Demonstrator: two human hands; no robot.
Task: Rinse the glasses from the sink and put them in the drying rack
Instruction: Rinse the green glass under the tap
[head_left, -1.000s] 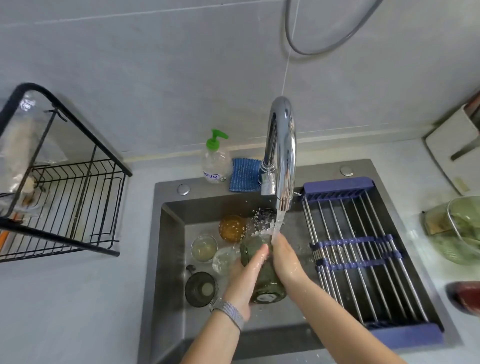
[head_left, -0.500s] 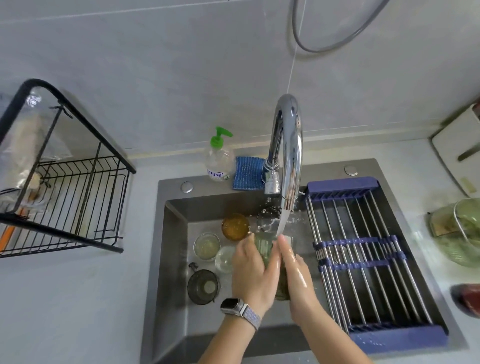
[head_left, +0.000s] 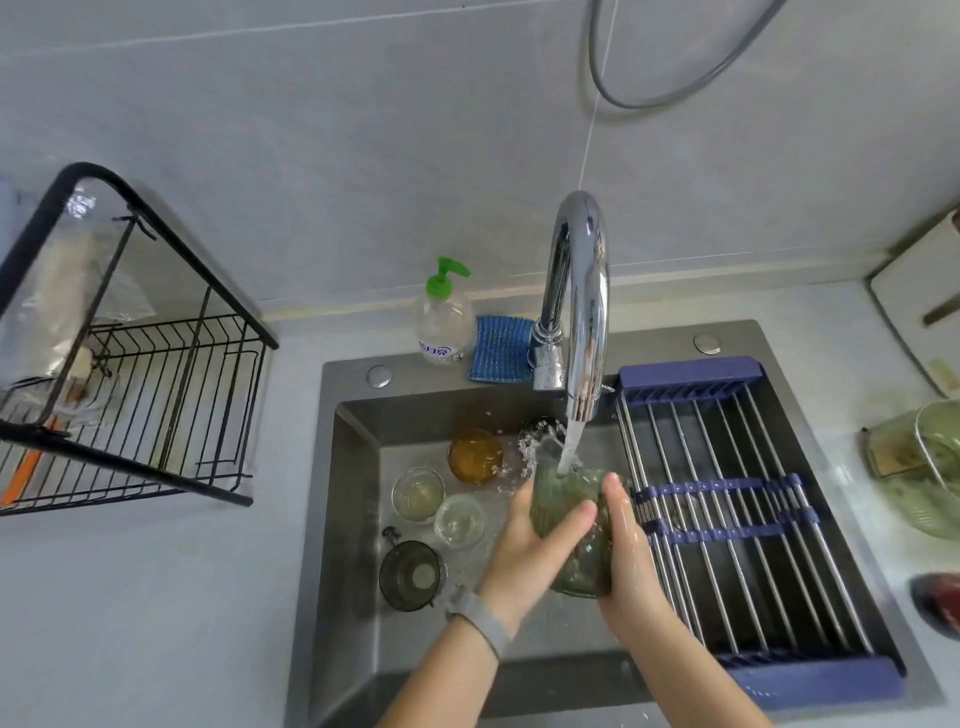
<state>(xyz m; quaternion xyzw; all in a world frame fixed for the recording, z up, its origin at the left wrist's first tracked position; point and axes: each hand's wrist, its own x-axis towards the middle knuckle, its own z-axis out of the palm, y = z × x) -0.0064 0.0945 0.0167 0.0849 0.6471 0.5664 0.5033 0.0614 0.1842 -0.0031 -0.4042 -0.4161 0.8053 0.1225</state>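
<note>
Both hands, left hand (head_left: 535, 551) and right hand (head_left: 626, 551), grip the green glass (head_left: 563, 499) under running water; four glasses (head_left: 475, 457) wait in the sink (head_left: 353, 467), the drying rack (head_left: 727, 467) holds none.

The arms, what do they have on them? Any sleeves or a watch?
No sleeves show: both forearms are bare. The left wrist wears a grey band, like a watch strap. The left hand and right hand look wet and shiny, with no rings or gloves visible.
</note>
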